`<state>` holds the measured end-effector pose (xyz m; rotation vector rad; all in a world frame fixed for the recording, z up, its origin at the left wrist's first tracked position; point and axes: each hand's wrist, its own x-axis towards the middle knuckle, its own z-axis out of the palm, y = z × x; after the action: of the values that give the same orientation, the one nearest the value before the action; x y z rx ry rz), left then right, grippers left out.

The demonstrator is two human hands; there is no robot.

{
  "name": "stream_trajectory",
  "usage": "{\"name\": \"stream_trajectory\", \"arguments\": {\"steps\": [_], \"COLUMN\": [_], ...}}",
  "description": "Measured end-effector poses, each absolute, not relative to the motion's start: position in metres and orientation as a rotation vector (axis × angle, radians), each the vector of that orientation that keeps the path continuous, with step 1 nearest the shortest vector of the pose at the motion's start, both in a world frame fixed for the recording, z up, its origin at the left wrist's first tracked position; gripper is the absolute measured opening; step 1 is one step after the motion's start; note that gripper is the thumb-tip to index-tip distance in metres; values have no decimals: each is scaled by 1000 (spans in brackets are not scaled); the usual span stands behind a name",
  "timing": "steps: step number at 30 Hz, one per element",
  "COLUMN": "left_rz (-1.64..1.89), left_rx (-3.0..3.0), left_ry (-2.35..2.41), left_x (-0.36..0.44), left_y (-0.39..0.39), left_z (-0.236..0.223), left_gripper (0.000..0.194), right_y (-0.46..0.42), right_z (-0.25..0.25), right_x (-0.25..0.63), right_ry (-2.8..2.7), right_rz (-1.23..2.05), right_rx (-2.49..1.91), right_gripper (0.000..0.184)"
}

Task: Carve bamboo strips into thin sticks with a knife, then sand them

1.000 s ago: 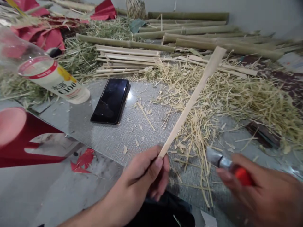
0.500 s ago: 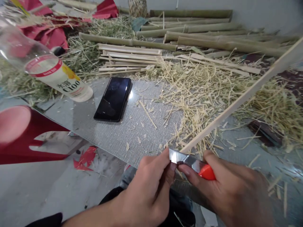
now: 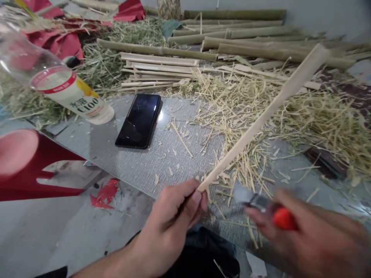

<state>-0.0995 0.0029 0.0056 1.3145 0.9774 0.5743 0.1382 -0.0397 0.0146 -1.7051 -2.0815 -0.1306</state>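
My left hand (image 3: 178, 212) is closed on the lower end of a pale bamboo strip (image 3: 249, 133), pinching it between thumb and fingers. The strip slants up to the right above the table, its far end wider. To the right, my right hand (image 3: 307, 231) grips a utility knife (image 3: 262, 204) with a metal body and a red part; motion blurs both. Blade and strip are apart, with a gap of table between them. Thin bamboo shavings (image 3: 243, 154) lie behind and below the strip.
A black phone (image 3: 139, 121) rests on the grey table (image 3: 156, 166). At the left stand a clear plastic bottle (image 3: 69, 92) and a red stool (image 3: 17, 162). Split bamboo pieces (image 3: 162, 67) and bamboo poles (image 3: 249, 48) are stacked along the back. Red scraps (image 3: 106, 193) lie on the floor.
My right hand has moved right with the knife, away from the strip. My left hand has shifted slightly left and down, and the strip's far end has come into view.
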Motion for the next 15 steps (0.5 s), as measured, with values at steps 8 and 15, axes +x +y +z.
{"name": "stream_trajectory", "arguments": {"steps": [8, 15], "left_rz": [613, 654], "left_rx": [1481, 1496], "left_ry": [865, 938], "left_x": [-86, -92], "left_y": [-2, -9], "left_z": [6, 6], "left_gripper": [34, 29], "right_y": [-27, -26], "right_z": [10, 7], "right_x": [93, 134], "right_ry": [-2140, -2064], "right_rz": [-183, -337], "right_rx": [-1681, -1832], "right_gripper": [58, 58]}}
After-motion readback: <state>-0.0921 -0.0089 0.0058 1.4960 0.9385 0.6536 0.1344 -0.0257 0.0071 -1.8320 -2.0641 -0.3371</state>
